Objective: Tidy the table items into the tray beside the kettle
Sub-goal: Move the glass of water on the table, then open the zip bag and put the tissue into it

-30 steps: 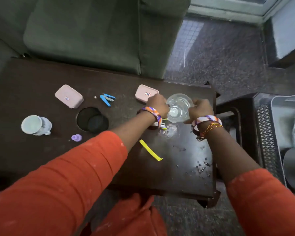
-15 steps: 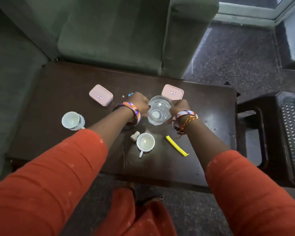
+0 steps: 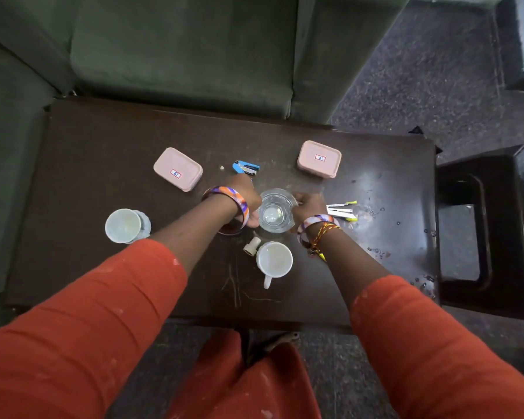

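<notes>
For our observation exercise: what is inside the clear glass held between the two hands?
The clear glass looks empty: its base and the dark table show through. Whether a little water remains cannot be told. The left hand and right hand cover its sides.

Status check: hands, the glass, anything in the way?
Left hand and right hand both grip the clear glass. Glass over table centre, upright. White mug and small cork close beside it.

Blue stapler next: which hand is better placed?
Left, probably. The left hand sits just below the blue stapler; the right hand is across the glass. Both hold the glass now.
</notes>
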